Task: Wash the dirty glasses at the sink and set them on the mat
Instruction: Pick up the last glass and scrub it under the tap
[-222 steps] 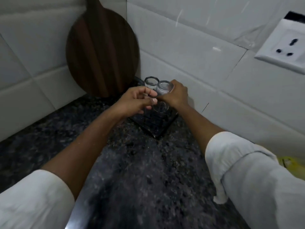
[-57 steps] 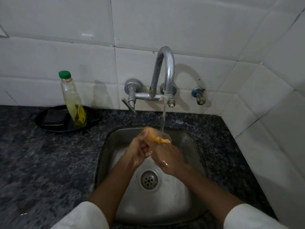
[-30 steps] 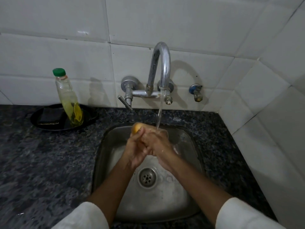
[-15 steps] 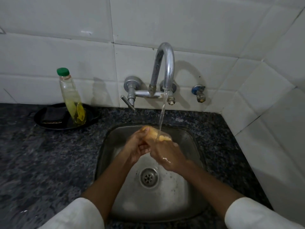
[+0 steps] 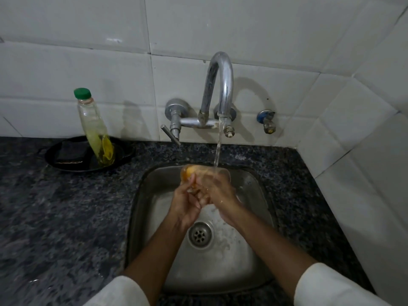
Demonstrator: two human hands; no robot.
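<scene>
A: While rinsing under way, risks, near to far?
B: Item one: sink [image 5: 262, 228], steel, wet. Slip from soapy fingers likely; drop onto steel likely to chip or crack.
A: Hands?
B: Item two: left hand [image 5: 184, 203], raised over the drain [image 5: 199, 234], fingers curled round the glass [image 5: 217, 175] and an orange scrubber [image 5: 187, 172] pressed at one end. Item three: right hand [image 5: 217, 193], fingers wrapped over the glass body, wrist bent up. Both gripping.
A: Glass location?
B: Over the sink, between both hands, under the water stream [image 5: 218, 149]. Not on any mat; none in view.
A: Farther back?
B: Item four: tap [image 5: 220, 85], spout just above; knock against it possible if lifted carelessly. Item five: soap bottle [image 5: 93, 129] leaning in a black tray [image 5: 55, 155], well apart.
</scene>
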